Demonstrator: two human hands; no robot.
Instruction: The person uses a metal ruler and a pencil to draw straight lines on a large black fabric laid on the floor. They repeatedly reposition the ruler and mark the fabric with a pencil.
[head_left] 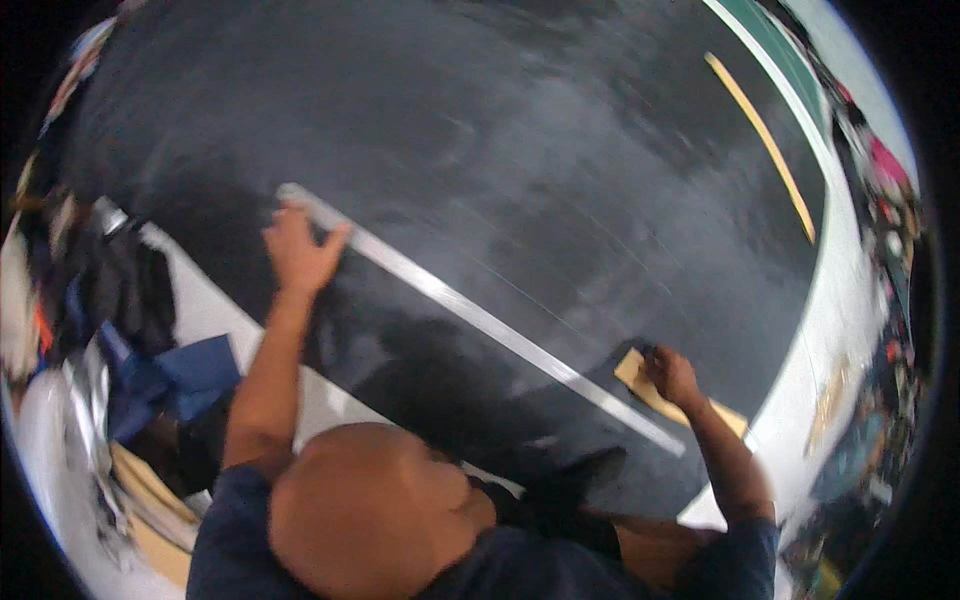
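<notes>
A long silver straightedge [510, 340] lies on a large dark sheet [450, 110], set aslant and roughly in line with the sheet's near edge. One end points toward the sheet's left side, the other toward its near right corner. The left hand [302, 252] is at the left end of the straightedge, its fingers spread, the thumb held well away from the others; the fingertips rest on or right at the bar without wrapping around it.

The right hand [672, 375] is near the sheet's right edge, just beyond the other end of the straightedge and apart from it. Its fingers are curled in over a flat tan strip [632, 372], which reaches toward the sheet's right edge. A small dark shape shows at the fingertips, but I cannot tell whether the hand grips it, the strip or nothing.

A second, longer tan strip [762, 148] lies toward the sheet's far right corner, following the right edge. Thin pale lines [540, 312] cross the sheet between the straightedge and the far side. Beyond the near left edge are navy material [197, 368] and dark cloth [135, 285]; past the right edge, a mixed heap [890, 225].
</notes>
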